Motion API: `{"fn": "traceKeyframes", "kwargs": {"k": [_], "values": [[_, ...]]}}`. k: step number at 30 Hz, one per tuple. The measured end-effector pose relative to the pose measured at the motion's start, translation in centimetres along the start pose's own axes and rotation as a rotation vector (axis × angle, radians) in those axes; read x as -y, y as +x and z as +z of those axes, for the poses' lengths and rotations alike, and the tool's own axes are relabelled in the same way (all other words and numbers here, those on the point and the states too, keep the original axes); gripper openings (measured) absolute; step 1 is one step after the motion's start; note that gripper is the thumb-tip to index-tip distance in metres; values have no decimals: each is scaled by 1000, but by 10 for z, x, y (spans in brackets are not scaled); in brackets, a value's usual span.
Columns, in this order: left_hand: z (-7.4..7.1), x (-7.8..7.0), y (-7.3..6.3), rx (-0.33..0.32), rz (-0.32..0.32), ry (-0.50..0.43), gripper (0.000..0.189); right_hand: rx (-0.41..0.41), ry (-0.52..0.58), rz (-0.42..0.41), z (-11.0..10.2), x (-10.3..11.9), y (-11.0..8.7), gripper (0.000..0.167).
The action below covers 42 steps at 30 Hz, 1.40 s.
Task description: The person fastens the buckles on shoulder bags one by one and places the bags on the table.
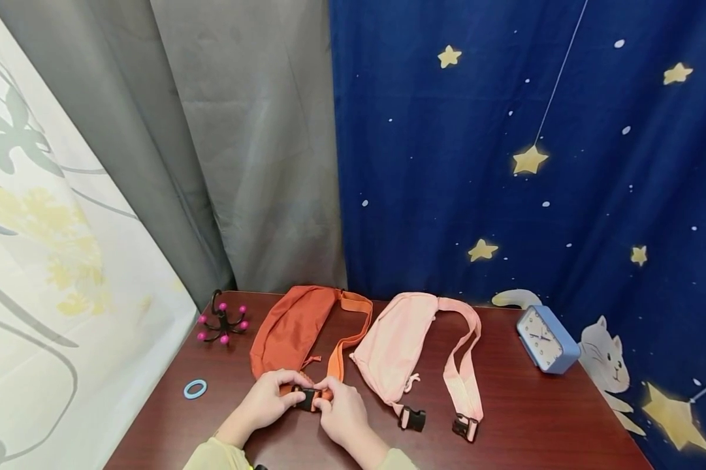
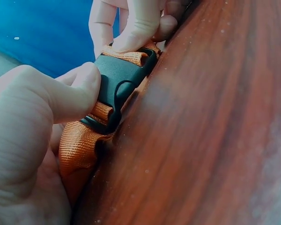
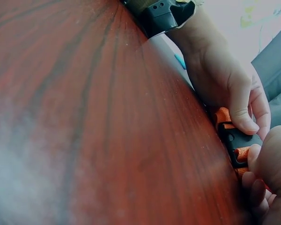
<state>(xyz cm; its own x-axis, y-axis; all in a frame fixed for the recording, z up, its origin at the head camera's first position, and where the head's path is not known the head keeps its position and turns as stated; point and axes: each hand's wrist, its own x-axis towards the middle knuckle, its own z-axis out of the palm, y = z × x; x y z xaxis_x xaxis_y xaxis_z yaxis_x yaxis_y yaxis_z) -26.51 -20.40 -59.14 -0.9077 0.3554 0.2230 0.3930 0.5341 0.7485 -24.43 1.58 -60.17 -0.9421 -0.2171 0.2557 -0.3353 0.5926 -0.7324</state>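
Note:
Over the near part of the table, a black side-release buckle (image 1: 307,399) joins the two ends of the orange strap (image 1: 336,365) of a rust-orange waist bag (image 1: 294,326). Its two halves sit together in the left wrist view, with orange webbing at both ends of the buckle (image 2: 116,77). My left hand (image 1: 270,397) pinches one end, thumb lying on the buckle's flat face. At the other end my right hand (image 1: 347,412) grips the buckle where the webbing loops through, its thumb on the strap. Fingers beneath the buckle are partly hidden.
A pink waist bag (image 1: 396,339) lies to the right, its buckle halves (image 1: 412,419) apart. Left of the orange bag are a black hook stand with pink tips (image 1: 223,323) and a blue ring (image 1: 195,390). A blue clock (image 1: 548,339) stands at the back right. Curtains hang behind.

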Motion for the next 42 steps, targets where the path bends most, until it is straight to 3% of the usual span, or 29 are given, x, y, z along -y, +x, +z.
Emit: {"fn": "traceKeyframes", "kwargs": {"k": [16, 29, 33, 42], "values": [[-1, 0, -8, -12, 59, 0, 13, 64, 38, -13, -1, -2, -4, 19], [2, 2, -3, -39, 130, 3, 7, 80, 47, -54, -10, -1, -7, 20], [1, 2, -1, -42, 127, 8, 5, 68, 65, -98, -16, 2, -12, 21], [1, -6, 1, -39, 37, 4, 5, 55, 30, -291, -51, 6, -25, 17]]}}
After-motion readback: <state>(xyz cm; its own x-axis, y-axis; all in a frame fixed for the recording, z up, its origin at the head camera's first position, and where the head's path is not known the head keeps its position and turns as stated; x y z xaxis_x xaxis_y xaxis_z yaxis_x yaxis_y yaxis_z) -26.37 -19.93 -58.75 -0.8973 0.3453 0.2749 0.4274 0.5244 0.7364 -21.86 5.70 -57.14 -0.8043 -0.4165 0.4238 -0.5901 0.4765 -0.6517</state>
